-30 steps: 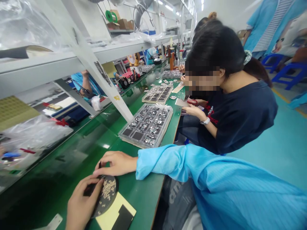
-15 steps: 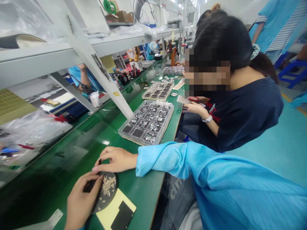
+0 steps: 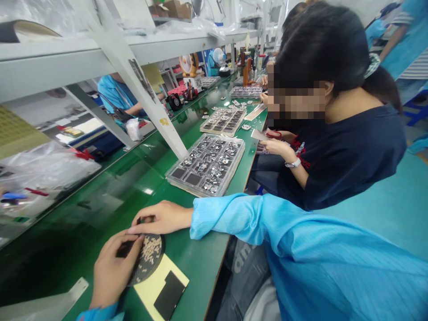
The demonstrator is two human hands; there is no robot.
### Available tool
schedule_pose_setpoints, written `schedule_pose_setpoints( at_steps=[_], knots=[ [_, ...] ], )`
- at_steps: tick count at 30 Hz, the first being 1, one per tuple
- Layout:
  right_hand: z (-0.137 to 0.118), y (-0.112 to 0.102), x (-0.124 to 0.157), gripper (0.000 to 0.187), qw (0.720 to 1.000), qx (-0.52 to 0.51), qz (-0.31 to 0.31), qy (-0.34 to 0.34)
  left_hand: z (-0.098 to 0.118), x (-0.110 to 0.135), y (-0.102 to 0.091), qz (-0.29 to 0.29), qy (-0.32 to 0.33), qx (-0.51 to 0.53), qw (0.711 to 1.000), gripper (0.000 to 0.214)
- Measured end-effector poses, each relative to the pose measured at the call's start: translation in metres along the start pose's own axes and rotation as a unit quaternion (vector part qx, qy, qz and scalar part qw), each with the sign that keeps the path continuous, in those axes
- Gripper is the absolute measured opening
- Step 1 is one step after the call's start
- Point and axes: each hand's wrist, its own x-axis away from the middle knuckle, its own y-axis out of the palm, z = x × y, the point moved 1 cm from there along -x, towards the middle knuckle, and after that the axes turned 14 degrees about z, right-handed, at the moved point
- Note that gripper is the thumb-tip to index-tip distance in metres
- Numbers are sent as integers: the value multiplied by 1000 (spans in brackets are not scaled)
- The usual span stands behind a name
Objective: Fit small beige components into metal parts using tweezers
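My left hand (image 3: pixel 113 261) is closed, thumb and fingers around a small black piece (image 3: pixel 125 248) at the left edge of a round black dish (image 3: pixel 155 268). From the right reaches my right hand (image 3: pixel 163 217), its fingertips pinched together against those of my left hand. A dark bit (image 3: pixel 139 220) shows between its fingers, perhaps part of the same piece; the fingers hide most of it. Small beige pieces (image 3: pixel 150 249) lie scattered in the dish. Under the dish's near side is a yellow sheet (image 3: pixel 147 294) bearing a notched black rectangle (image 3: pixel 170 294).
Beyond my right hand, a clear compartment tray (image 3: pixel 207 165) holds small metal parts, with another tray (image 3: pixel 223 121) behind it. A slanted white post (image 3: pixel 150 102) meets the green bench (image 3: pixel 197 263). At right a seated co-worker (image 3: pixel 344 151) holds red-handled scissors (image 3: pixel 274 133) and a flat piece.
The view has shifted slightly, so the co-worker appears farther right. My hands stay together at the dish, my right hand a little higher in the picture.
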Motion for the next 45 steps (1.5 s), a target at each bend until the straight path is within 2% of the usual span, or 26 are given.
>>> schedule_pose_setpoints(
  at_steps=[11,18,31,39,45],
  knots=[
    [-4,0,-1,31,999,25,-23,28,-6,1,1,2,18,2,1000,37],
    [-1,2,-1,32,999,48,7,-17,-8,1,4,7,22,9,1000,37],
    [1,1,-4,28,998,50,-3,-45,-6,2,3,-1,7,13,1000,40],
    [0,1,-5,30,998,54,-5,-41,-9,2,4,-3,5,10,1000,39],
    [0,1,-3,31,998,65,-15,-8,-12,2,5,-6,8,14,1000,40]
  ],
)
